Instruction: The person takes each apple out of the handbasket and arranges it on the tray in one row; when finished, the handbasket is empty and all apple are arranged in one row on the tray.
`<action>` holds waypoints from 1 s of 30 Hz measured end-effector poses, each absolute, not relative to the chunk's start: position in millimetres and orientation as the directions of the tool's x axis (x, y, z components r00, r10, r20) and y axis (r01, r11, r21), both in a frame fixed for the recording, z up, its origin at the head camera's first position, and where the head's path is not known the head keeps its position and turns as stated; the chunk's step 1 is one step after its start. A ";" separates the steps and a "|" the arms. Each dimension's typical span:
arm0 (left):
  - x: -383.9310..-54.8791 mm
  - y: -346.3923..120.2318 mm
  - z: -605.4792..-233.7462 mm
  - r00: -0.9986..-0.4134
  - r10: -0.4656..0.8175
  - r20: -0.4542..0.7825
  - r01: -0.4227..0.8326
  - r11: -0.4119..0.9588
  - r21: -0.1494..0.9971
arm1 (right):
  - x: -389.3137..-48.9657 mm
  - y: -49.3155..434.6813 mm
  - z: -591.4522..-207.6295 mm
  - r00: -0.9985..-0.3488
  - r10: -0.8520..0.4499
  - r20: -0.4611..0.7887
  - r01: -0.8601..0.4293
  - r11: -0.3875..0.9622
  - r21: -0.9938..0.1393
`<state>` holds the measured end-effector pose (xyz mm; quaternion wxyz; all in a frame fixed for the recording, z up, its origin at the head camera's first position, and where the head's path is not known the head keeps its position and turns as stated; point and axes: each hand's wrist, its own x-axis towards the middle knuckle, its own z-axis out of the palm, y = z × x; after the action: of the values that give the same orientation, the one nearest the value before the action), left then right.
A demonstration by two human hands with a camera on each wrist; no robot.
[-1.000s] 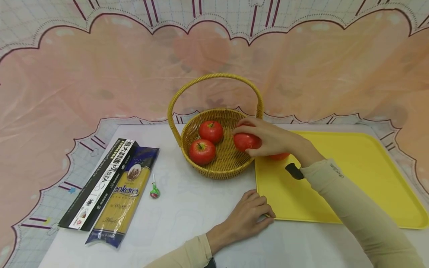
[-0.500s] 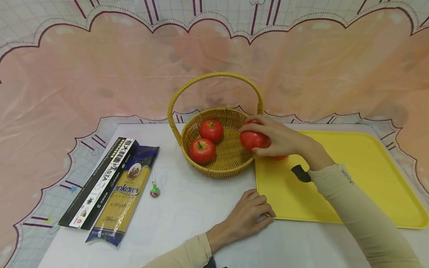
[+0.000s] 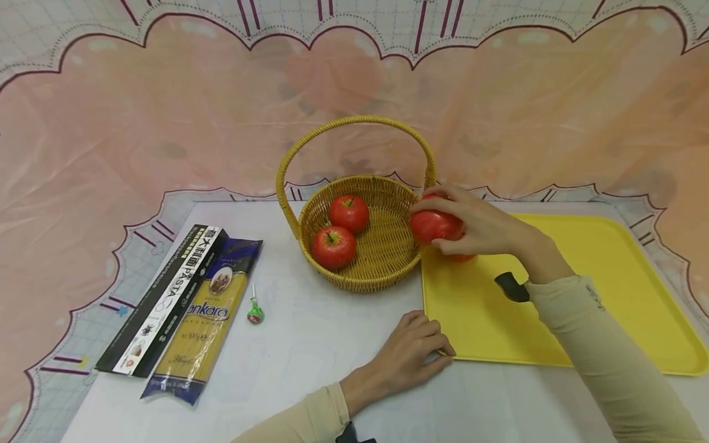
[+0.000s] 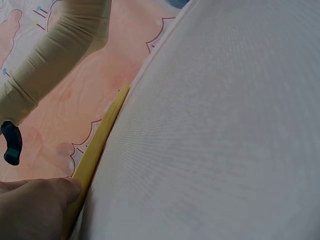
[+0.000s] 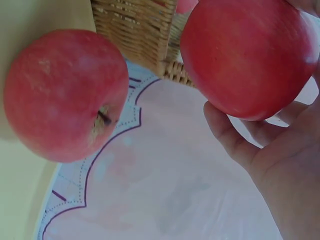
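My right hand (image 3: 484, 224) grips a red apple (image 3: 437, 226) above the basket's right rim and the tray's left end. In the right wrist view, the fingers curl round this apple (image 5: 250, 55). Just below it, a second apple (image 5: 65, 95) lies on the yellow tray (image 3: 598, 289), mostly covered by my hand in the head view. Inside the wicker basket (image 3: 368, 283) sit two apples, a rear apple (image 3: 349, 213) and a front apple (image 3: 333, 247). My left hand (image 3: 401, 357) holds the tray's near left corner, its thumb against the tray edge (image 4: 95, 150) in the left wrist view.
Left of the basket lie a black pasta box (image 3: 160, 301) and an Ankara spaghetti packet (image 3: 205, 320), side by side. A green-wrapped lollipop (image 3: 255, 312) is beside them. The basket's tall arched handle (image 3: 354, 120) stands upright. A patterned curtain (image 3: 221, 111) hangs behind the white table (image 3: 310, 344).
My right hand has carried the gripped apple rightward, from over the basket's inside to its right rim. The left hand has stayed at the tray's corner.
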<state>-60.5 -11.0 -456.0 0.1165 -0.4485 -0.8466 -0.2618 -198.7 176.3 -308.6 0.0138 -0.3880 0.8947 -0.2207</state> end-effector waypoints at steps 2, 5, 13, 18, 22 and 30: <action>-60.7 -11.0 -455.3 -0.571 0.699 0.430 0.820 0.460 0.341 | -198.2 178.9 -306.9 -0.704 -0.694 0.150 -0.685 0.610 -0.398; -61.3 -11.1 -454.1 -0.571 0.701 0.427 0.819 0.457 0.345 | -198.5 182.5 -304.5 -0.703 -0.692 0.162 -0.693 0.616 -0.376; -61.1 -10.8 -455.0 -0.570 0.700 0.430 0.821 0.461 0.337 | -198.6 194.2 -303.3 -0.704 -0.691 0.160 -0.694 0.622 -0.363; -60.2 -11.3 -455.4 -0.575 0.695 0.432 0.818 0.469 0.333 | -200.5 199.3 -302.0 -0.701 -0.698 0.145 -0.693 0.618 -0.372; -60.8 -11.7 -455.2 -0.575 0.694 0.433 0.818 0.473 0.327 | -201.2 203.6 -300.4 -0.718 -0.684 0.126 -0.672 0.635 -0.381; -61.0 -11.8 -456.5 -0.569 0.699 0.433 0.822 0.469 0.322 | -203.2 215.2 -304.0 -0.775 -0.629 0.061 -0.600 0.702 -0.383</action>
<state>-61.0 -11.8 -456.5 0.1210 -0.4483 -0.8486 -0.2537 -203.2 215.2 -304.0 0.0371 -0.3333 0.9219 -0.1941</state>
